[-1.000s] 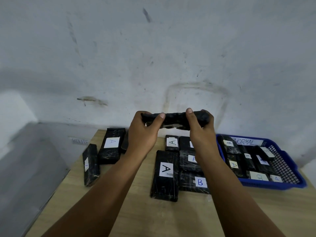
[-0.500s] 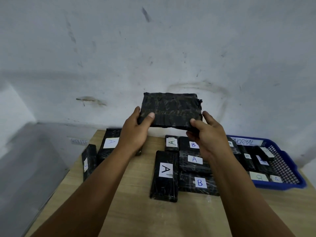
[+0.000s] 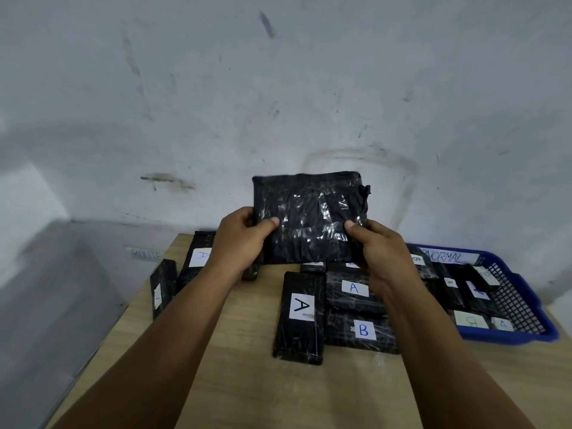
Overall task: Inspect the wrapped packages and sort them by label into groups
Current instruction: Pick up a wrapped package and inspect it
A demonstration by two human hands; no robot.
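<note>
I hold a black wrapped package [image 3: 309, 215] up above the table, its broad glossy face toward me with no label showing. My left hand [image 3: 238, 239] grips its lower left corner and my right hand [image 3: 377, 246] its lower right corner. Below it lie black packages with white labels: a tall one marked A [image 3: 299, 317], another marked A [image 3: 353, 292] and one marked B [image 3: 362, 331]. At the left stand a package marked A [image 3: 198, 258] and a narrow one on its side [image 3: 162, 287].
A blue mesh basket [image 3: 526, 308] at the right, tagged with a strip reading "NORMAL", holds several labelled black packages. The wooden table [image 3: 247, 382] meets a scuffed white wall behind. A faint "ROUTE" tag [image 3: 145, 253] is on the wall at the table's back left.
The package was edge-on a second ago; both hands have tilted it upright so its broad face shows, and have drawn it slightly nearer and lower.
</note>
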